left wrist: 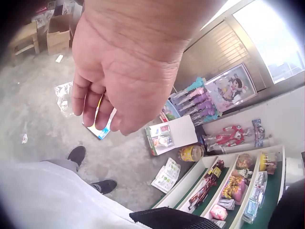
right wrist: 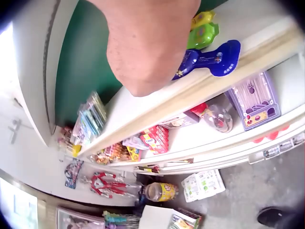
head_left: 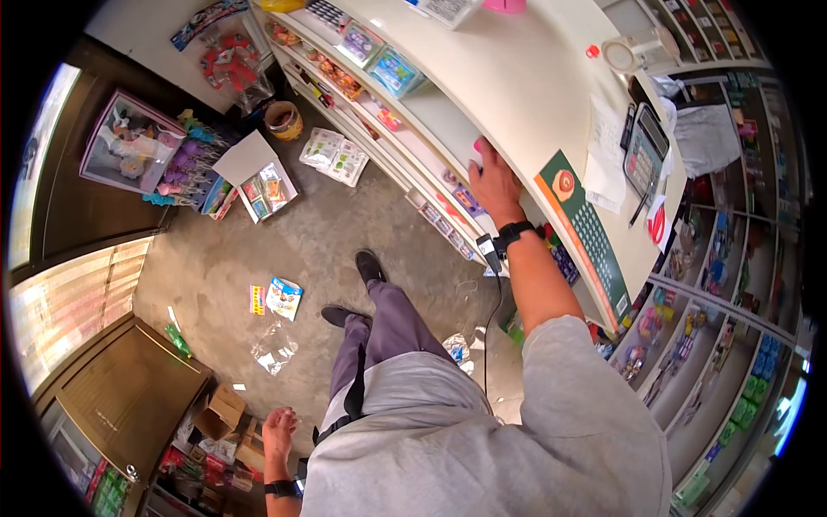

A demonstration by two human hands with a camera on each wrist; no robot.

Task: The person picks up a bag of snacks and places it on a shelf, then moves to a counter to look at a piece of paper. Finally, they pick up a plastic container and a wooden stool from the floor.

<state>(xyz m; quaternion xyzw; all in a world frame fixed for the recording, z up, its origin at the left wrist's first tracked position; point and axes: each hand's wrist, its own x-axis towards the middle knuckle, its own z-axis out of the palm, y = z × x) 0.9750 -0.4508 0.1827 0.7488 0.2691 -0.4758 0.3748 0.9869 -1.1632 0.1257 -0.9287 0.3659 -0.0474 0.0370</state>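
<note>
My right hand [head_left: 497, 183] reaches into the top shelf under the white counter, fingers curled around a small pink item [head_left: 478, 146] that shows at the fingertips. In the right wrist view the back of that hand [right wrist: 145, 50] hides the fingers and the pink item. Beside it on the shelf lie a dark blue packet [right wrist: 209, 59] with a waisted shape, a green packet [right wrist: 204, 36] and a yellow one [right wrist: 203, 19]. My left hand [head_left: 280, 431] hangs low at my side, holding nothing; its fingers [left wrist: 97, 102] are loosely bent over the floor in the left wrist view.
Lower shelves hold small packaged goods and a clear bottle with a red cap [right wrist: 217, 118]. A calculator [head_left: 646, 151] and a green chart [head_left: 586, 233] lie on the counter [head_left: 525, 77]. On the floor stand an open white box [head_left: 267, 185], a jar [head_left: 284, 121] and loose packets [head_left: 334, 157].
</note>
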